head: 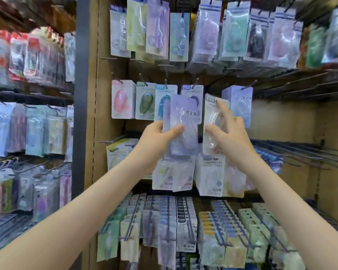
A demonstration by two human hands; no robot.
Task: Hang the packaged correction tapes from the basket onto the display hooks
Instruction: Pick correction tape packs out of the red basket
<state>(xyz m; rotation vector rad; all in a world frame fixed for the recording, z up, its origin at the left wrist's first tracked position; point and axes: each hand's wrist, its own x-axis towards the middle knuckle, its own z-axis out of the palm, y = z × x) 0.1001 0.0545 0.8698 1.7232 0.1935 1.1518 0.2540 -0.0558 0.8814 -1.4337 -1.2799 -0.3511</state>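
Left hand [156, 137] grips a lavender correction tape pack [183, 114], thumb across its front. Right hand [228, 133] pinches a clear-fronted white pack [211, 106], forefinger raised. Just above both, display hooks [249, 85] already carry hung packs [123, 99]. Neither held pack is hooked yet. The basket is out of view.

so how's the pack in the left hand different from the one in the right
The left hand grips a lilac pack; the right hand holds a white pack. The lilac pack looks wider in this view, the white pack narrower. A thumb crosses the lilac pack's front; on the white pack an index finger stretches up its face. Both stand upright before the middle row of hooks.
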